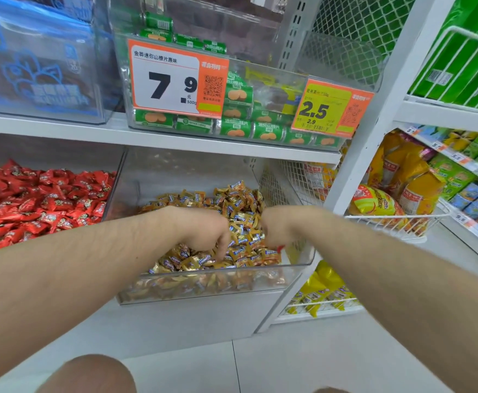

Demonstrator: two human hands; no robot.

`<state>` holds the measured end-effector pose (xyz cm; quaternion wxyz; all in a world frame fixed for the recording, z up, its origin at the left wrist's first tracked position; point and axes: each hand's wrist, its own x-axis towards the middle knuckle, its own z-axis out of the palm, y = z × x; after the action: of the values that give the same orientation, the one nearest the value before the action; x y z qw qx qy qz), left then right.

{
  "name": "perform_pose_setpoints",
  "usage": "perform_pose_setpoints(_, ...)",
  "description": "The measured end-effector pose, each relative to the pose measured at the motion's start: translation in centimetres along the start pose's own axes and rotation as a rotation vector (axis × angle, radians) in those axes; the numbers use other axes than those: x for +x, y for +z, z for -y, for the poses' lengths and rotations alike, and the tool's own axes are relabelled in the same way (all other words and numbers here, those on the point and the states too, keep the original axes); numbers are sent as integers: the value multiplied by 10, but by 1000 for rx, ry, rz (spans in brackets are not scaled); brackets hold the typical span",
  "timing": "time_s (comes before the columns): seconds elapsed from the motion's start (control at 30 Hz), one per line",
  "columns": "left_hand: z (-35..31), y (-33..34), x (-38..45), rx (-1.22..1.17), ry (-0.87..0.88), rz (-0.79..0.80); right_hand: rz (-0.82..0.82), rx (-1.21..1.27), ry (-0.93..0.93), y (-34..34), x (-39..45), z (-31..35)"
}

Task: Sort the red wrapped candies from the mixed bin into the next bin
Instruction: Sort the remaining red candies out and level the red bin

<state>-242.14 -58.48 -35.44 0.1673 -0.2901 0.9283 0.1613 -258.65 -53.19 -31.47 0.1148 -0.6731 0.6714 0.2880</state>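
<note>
Two bare hands reach down into the clear plastic bin (303, 259) of gold-wrapped candies (240, 205): the left hand (203, 232) has its fingers curled down among the wrappers, though whether it holds one cannot be told. The right hand (274, 231), just beside it, pinches a small red wrapped candy (280, 247). Left of the left forearm lies the neighbouring bin's heap of red wrapped candies (39, 199).

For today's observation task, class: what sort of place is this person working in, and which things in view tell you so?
Most likely a snack shop or supermarket aisle. Large price tags hang on clear bins, loose red wrapped candies and gold wrapped candies fill bins on white shelving, and packaged snacks line the neighbouring rack.
</note>
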Motion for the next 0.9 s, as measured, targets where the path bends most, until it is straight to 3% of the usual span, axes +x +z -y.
perform_pose_setpoints(0.17, -8, 1, 10, -48, -40, -190, -267, 531, 19, -20, -31, -30)
perform_pose_setpoints(0.43, -55, 15, 55, 73, 33, 41, -411, 691, 96, 3, -43, -35)
perform_pose_setpoints(0.63, -43, 3, 34, 167, 107, 132, -429, 799, 3, -3, -45, -45)
perform_pose_setpoints(0.7, -39, -2, 27, 120, 93, 67, -424, 649, -42, -7, -37, -41)
perform_pose_setpoints(0.9, -23, 1, 10, -99, 58, -129, -300, -173, -66, 7, 10, 1)
